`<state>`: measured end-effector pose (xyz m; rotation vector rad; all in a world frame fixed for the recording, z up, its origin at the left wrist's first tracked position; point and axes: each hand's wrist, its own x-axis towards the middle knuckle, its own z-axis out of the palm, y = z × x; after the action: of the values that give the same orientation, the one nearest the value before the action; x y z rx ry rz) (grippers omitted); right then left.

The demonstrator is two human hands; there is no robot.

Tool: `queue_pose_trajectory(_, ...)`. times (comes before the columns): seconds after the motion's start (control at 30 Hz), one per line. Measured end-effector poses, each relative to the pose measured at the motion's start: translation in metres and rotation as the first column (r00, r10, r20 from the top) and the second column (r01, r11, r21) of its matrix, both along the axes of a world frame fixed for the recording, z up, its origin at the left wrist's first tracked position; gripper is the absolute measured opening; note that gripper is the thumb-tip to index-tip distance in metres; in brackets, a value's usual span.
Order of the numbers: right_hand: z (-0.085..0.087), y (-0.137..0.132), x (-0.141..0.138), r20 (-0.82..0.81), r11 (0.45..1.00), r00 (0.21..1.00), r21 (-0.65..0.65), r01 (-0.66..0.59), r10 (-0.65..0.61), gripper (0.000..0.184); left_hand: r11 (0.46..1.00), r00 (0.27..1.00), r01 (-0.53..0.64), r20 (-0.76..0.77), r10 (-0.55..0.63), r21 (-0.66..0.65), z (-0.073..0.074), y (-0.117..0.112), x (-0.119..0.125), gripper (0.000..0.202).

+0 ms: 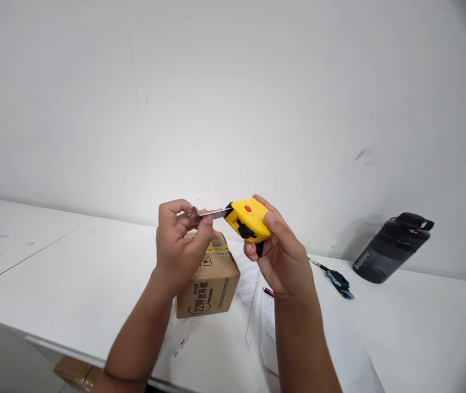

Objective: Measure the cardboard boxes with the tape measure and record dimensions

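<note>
My right hand [284, 251] is closed around a yellow tape measure [251, 218] with a red button and a black slide lock. A short length of blade [219, 214] sticks out of its mouth toward the left. The blade's hooked end is pinched between the thumb and fingers of my left hand [181, 234]. Both hands are raised above a brown cardboard box [208, 292] that stands on the white table. My left hand and forearm cover part of the box's top and left side.
Sheets of handwritten paper [257, 322] lie right of the box, with a red and black pen [268, 292] on them. Farther right are a dark teal item with a cord [339, 284] and a black bottle [392, 248]. Another carton [73, 371] sits below the table's front edge. A white wall [233, 109] rises behind.
</note>
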<state>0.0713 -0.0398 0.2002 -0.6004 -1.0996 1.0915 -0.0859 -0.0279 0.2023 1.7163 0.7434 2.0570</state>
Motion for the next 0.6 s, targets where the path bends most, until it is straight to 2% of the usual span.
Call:
queue_pose_trajectory(0.13, -0.002, 0.0, -0.001, 0.072, 0.996, 0.997, 0.075, -0.046, 0.041, 0.079, 0.996, 0.998, -0.02, 0.061, 0.025, -0.082, 0.002, 0.008, 0.001, 0.029)
queue_pose_trajectory(0.2, -0.003, -0.002, -0.003, 0.146, 0.992, 0.989, 0.121, -0.034, 0.016, 0.091, 0.995, 0.997, 0.0, 0.078, 0.008, -0.101, 0.005, 0.009, 0.0, 0.028)
queue_pose_trajectory(0.33, -0.009, 0.002, -0.008, 0.228, 0.955, 0.947, 0.241, 0.17, -0.226, 0.098, 0.987, 0.991, 0.058, 0.131, -0.038, -0.147, 0.009, 0.008, -0.002, 0.029)
queue_pose_trajectory(0.4, -0.015, 0.008, -0.009, 0.229, 0.895, 0.892, 0.322, 0.309, -0.39, 0.106, 0.98, 0.987, 0.1, 0.142, -0.076, -0.173, 0.01, 0.008, -0.003, 0.03)
queue_pose_trajectory(0.5, -0.023, 0.015, -0.012, 0.126, 0.749, 0.786, 0.426, 0.508, -0.606, 0.118, 0.955, 0.976, 0.207, 0.108, -0.188, -0.211, 0.01, 0.006, -0.004, 0.028)
queue_pose_trajectory(0.57, -0.024, 0.017, -0.016, 0.002, 0.651, 0.732, 0.459, 0.605, -0.682, 0.11, 0.918, 0.953, 0.302, 0.049, -0.299, -0.256, 0.01, 0.003, -0.005, 0.027)
queue_pose_trajectory(0.6, -0.023, 0.018, -0.019, -0.062, 0.62, 0.72, 0.461, 0.635, -0.691, 0.103, 0.893, 0.934, 0.346, 0.013, -0.358, -0.287, 0.01, 0.001, -0.005, 0.027)
